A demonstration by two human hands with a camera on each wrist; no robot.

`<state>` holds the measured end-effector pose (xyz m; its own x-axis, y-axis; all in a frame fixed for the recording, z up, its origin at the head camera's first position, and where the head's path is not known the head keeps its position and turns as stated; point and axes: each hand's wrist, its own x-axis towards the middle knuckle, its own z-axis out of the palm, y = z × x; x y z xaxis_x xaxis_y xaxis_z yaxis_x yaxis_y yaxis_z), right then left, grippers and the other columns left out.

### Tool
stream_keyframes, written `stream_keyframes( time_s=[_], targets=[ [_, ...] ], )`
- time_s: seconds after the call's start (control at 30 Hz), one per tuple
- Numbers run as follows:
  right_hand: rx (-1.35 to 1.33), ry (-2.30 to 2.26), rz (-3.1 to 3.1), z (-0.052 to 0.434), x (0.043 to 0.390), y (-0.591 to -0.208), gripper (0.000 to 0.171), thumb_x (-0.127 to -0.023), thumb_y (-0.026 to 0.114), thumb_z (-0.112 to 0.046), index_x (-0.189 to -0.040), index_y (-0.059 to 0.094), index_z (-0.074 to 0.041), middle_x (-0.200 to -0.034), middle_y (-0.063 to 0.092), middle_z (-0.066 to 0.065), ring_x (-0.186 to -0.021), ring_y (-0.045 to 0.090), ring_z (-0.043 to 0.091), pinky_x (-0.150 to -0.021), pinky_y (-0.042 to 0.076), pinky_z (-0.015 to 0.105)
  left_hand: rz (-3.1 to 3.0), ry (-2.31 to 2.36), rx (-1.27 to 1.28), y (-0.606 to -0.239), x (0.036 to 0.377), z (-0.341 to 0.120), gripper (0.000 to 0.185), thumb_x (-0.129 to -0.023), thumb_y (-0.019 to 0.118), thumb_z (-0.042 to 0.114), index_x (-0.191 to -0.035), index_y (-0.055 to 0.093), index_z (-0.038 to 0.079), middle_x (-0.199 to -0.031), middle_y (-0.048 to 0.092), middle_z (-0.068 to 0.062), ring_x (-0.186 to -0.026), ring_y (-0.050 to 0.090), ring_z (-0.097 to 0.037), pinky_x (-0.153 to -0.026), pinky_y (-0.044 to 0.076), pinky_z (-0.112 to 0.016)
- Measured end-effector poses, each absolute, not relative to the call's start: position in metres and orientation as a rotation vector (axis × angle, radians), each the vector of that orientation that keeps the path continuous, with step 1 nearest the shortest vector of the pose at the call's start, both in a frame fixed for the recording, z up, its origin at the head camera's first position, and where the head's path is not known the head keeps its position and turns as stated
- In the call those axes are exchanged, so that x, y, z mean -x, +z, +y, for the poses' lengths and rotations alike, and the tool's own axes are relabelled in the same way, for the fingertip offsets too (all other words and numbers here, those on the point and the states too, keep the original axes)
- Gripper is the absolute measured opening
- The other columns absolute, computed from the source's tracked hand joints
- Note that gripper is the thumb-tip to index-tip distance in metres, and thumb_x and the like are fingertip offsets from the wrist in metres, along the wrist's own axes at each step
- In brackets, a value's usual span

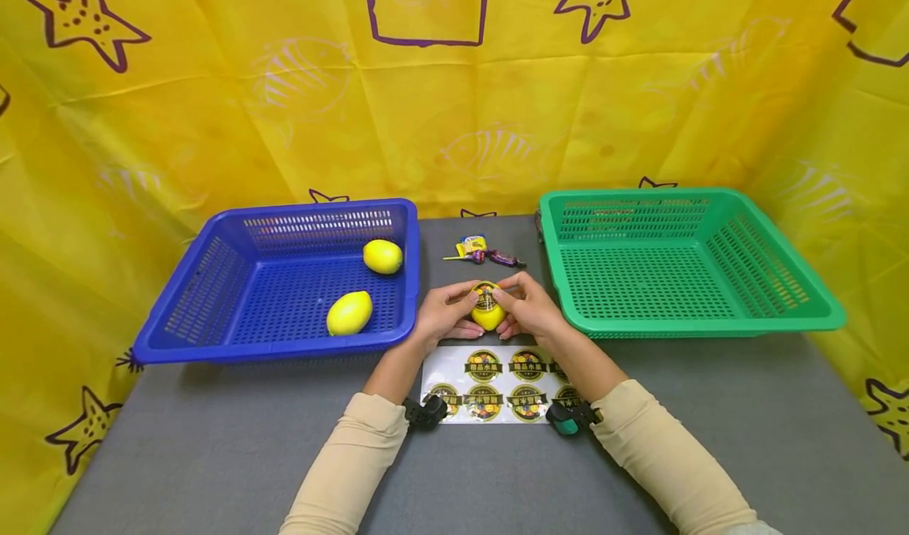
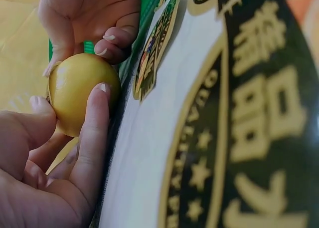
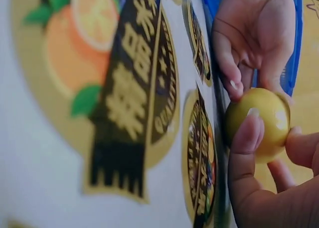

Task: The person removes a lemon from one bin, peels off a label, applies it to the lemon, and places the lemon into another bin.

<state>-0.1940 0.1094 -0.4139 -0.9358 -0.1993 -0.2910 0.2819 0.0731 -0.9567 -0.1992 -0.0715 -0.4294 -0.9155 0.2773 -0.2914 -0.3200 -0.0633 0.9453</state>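
Observation:
Both hands hold one yellow lemon [image 1: 488,319] just above the table, between the two baskets. A round black and gold sticker [image 1: 486,295] lies on its upper side, with both thumbs at the sticker's edges. My left hand [image 1: 447,312] grips the lemon from the left, its thumb and fingers curled round it. From the other side my right hand [image 1: 531,308] grips it the same way. In the left wrist view, the lemon [image 2: 82,93] sits between the fingertips, and the sticker shows only edge-on. Below the hands lies a white sheet of stickers [image 1: 439,365], partly covered by the right forearm.
A blue basket [image 1: 284,352] stands at the left with two lemons inside, one lemon [image 1: 383,257] behind the other. At the right is a green basket [image 1: 696,326]. A lollipop [image 1: 477,256] and wrapped candies [image 1: 506,259] lie behind the hands. Yellow cloth [image 1: 454,125] hangs behind.

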Motion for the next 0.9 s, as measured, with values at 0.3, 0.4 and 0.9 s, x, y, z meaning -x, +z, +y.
stream_keyframes(
  time_s=[0.3,0.4,0.9],
  targets=[
    [-0.157,-2.038,1.842,0.108,0.195,-0.419,0.028,-0.105,0.049,-0.005,-0.132,0.044,0.0,-0.1,0.049,0.017,-0.055,0.06,0.019,-0.052,0.055,0.028,1.829,2.033,0.136,-0.429,0.197,-0.074,0.042,-0.106,0.049,0.011,-0.148,0.05,0.01,-0.132,0.057,-0.029,-0.06,0.069,-0.022,-0.064,0.06,-0.035],
    [-0.132,-2.007,1.874,0.107,0.19,-0.422,0.027,-0.107,0.042,-0.009,-0.133,0.043,0.0,-0.108,0.048,0.017,-0.059,0.058,0.02,-0.054,0.054,0.028,1.911,1.98,0.11,-0.43,0.192,-0.074,0.043,-0.109,0.042,0.011,-0.151,0.045,0.008,-0.138,0.052,-0.031,-0.063,0.071,-0.027,-0.064,0.06,-0.037],
    [0.527,-0.978,2.794,0.088,0.183,-0.395,0.07,-0.082,0.078,-0.023,-0.142,0.049,-0.002,-0.133,0.053,0.023,-0.117,0.054,0.037,-0.095,0.047,0.053,2.852,1.014,-0.463,-0.384,0.15,-0.067,0.051,-0.104,0.04,0.008,-0.153,0.032,-0.003,-0.15,0.044,-0.023,-0.129,0.051,-0.04,-0.103,0.044,-0.053]
  ],
)
